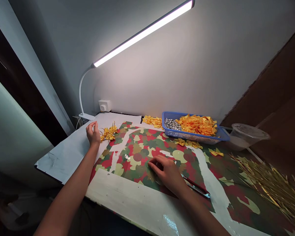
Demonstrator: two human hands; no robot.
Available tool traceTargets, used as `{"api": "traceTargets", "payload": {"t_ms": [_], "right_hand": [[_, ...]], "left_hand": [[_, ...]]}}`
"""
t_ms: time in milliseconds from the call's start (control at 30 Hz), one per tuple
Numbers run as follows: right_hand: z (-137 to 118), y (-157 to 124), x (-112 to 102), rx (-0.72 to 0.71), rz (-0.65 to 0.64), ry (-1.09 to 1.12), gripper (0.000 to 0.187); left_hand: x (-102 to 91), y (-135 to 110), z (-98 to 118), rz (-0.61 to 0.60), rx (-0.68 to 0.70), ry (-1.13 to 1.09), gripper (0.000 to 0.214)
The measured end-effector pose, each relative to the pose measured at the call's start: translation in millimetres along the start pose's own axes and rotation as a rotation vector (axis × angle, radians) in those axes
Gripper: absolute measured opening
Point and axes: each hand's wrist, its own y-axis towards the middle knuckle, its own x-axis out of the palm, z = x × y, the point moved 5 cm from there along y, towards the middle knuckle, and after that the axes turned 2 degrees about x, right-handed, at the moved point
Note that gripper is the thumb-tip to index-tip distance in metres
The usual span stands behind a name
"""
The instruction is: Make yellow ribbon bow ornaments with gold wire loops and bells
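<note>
My left hand (93,133) is raised at the left of the table, its fingers bent together. Right beside it lies a bunch of shiny yellow ribbon bows (109,132) with thin gold wire ends. Whether the hand grips one of these wires cannot be made out. Over the patterned red and green sheet (137,157), my right hand (166,168) has thumb and forefinger close together in a pinch. Anything between those fingertips is too small to see. Partly under the right forearm are dark-handled scissors or tweezers (199,188).
A blue basket (191,136) at the back holds yellow bows and silvery pieces. More bows (152,121) lie beside it. To the right are a clear plastic tub (245,137) and a bundle of gold wires (272,183). A lit lamp (142,34) hangs above.
</note>
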Motion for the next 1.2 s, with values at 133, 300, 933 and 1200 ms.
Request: {"api": "traceTargets", "payload": {"t_ms": [133,300,933,1200], "right_hand": [[2,0,1,0.001,0.002,-0.001,0.02],[3,1,2,-0.001,0.005,-0.003,0.021],[0,-1,1,0.02,0.0,0.017,0.019],[1,-1,2,0.041,-0.009,0.061,0.02]], "left_hand": [[11.8,-7,-1,-0.148,0.043,0.138,0.031],[28.2,-25,-4,-0.399,0.124,0.31,0.04],[30.2,-17,-25,-0.399,0.023,0.13,0.027],[31.2,-11,-27,-0.308,-0.063,-0.087,0.032]]}}
